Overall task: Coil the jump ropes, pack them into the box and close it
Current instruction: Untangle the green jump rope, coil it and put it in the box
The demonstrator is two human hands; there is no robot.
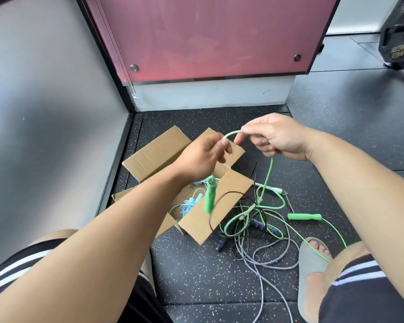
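Over the open box, the left hand and right hand each pinched the green jump rope with curled fingers, and since its tail ran into the tangle on the right, gentle freeing pulls would probably have kept the loops even.

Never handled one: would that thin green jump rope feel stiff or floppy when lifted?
Probably floppy: the thin green jump rope loops between the left hand and right hand, then hangs limp to the floor. Its green plastic handle dangles, so may swing. Pulling likely snags on the tangled grey and black ropes.
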